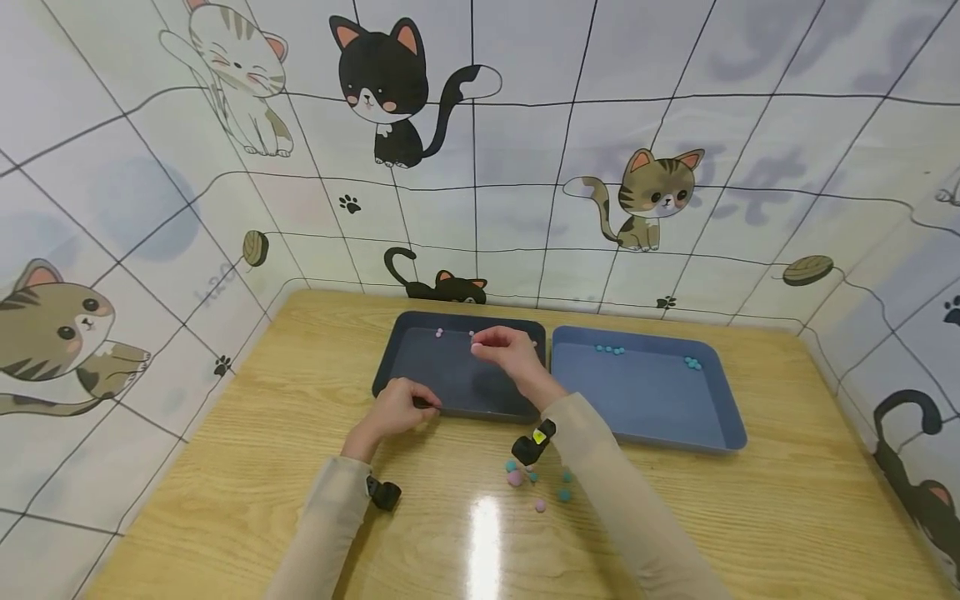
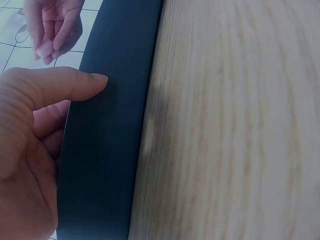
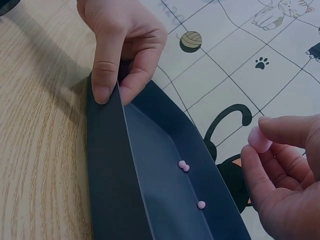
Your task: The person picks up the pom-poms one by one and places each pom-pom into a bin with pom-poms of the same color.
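My left hand [image 1: 397, 408] grips the near rim of a dark tray [image 1: 427, 367], its thumb on the outer wall and its fingers curled over the inside. Above that tray, my right hand [image 1: 513, 358] pinches a pink pom-pom-like ball [image 3: 260, 140] between thumb and fingertip. A pair of small pink balls [image 3: 183, 165] and a single pink ball [image 3: 201, 205] lie along the tray's far side in the right wrist view. To the right stands a blue tray [image 1: 637, 400], with a row of teal balls [image 1: 610, 349] and a teal cluster [image 1: 692, 363] near its far wall.
Several loose balls lie on the wooden table [image 1: 247, 467] in front of the trays, among them a larger pink one [image 1: 514, 478] and a teal one [image 1: 564, 495]. A cat-patterned wall covering [image 1: 525, 217] rises behind and beside the table.
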Demonstrator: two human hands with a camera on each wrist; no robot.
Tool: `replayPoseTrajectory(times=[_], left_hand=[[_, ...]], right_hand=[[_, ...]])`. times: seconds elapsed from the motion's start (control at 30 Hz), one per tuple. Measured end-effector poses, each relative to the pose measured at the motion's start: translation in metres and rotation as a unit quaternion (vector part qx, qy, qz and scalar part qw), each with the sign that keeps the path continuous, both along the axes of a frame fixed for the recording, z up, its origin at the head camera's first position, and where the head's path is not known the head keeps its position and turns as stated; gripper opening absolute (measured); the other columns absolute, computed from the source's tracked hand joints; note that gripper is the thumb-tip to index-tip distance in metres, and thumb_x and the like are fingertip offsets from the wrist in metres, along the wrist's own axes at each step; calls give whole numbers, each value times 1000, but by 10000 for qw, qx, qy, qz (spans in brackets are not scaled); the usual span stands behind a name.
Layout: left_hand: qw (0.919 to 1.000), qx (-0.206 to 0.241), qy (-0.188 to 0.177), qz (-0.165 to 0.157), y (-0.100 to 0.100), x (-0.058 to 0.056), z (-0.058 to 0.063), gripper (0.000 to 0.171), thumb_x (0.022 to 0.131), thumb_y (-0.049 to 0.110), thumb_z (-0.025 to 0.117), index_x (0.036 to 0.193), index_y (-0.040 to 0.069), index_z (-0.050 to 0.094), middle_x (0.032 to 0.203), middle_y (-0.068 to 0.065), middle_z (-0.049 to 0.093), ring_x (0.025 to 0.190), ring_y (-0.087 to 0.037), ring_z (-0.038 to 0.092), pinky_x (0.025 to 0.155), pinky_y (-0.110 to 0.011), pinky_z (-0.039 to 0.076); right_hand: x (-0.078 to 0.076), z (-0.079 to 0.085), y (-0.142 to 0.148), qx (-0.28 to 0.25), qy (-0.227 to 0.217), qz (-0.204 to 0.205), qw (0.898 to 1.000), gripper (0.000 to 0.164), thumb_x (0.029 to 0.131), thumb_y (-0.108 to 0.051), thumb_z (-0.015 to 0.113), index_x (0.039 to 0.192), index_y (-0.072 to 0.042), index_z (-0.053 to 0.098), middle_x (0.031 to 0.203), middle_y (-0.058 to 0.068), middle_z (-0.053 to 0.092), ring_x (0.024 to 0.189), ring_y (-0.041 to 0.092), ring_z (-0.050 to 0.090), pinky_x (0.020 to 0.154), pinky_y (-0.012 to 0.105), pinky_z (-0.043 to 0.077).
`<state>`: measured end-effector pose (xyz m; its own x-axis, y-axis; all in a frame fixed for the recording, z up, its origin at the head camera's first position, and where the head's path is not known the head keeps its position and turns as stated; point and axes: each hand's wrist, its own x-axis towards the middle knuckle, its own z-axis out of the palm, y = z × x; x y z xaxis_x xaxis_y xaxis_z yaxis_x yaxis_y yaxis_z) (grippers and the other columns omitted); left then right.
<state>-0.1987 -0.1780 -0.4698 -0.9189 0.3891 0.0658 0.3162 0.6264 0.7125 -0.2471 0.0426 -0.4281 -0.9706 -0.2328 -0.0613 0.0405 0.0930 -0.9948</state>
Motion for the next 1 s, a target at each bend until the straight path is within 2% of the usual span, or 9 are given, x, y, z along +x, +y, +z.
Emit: replayPoseTrajectory(times=[0.17, 0.43, 0.73, 1.0], left_hand=[[10000, 33, 2, 2, 0, -1, -1, 8, 77, 6, 71, 81, 10, 76, 79, -1, 70, 70, -9, 59, 63, -27, 48], [10000, 16, -40, 54, 0, -1, -2, 8, 77, 6, 71, 81, 10, 76, 79, 0, 70, 72, -10, 60, 65, -29, 49], [9998, 13, -141, 162, 1, -1, -3, 7, 77, 6, 72, 80, 11, 76, 78, 1, 70, 71, -9, 59, 64, -29, 48], [9996, 56, -200, 171, 2, 0, -2, 7, 77, 5, 72, 80, 10, 76, 79, 0, 70, 69, -9, 58, 62, -26, 47]], right_hand=[[-5, -2, -4, -71, -118, 34, 9999, 21, 85, -6, 66, 105, 3, 65, 113, 13, 63, 97, 22, 60, 91, 39, 47], [-12, -8, -7, -83, -255, -29, 9996, 23, 86, -5, 66, 107, 3, 64, 102, 10, 63, 97, 25, 61, 93, 44, 45], [-18, -14, -8, -241, -504, -283, 9980, 31, 86, -4, 65, 114, 9, 60, 114, 17, 62, 98, 24, 62, 90, 36, 47], [-18, -11, -5, -230, -658, -564, 9960, 24, 85, -1, 66, 109, 4, 64, 100, 9, 64, 93, 21, 62, 91, 37, 47]])
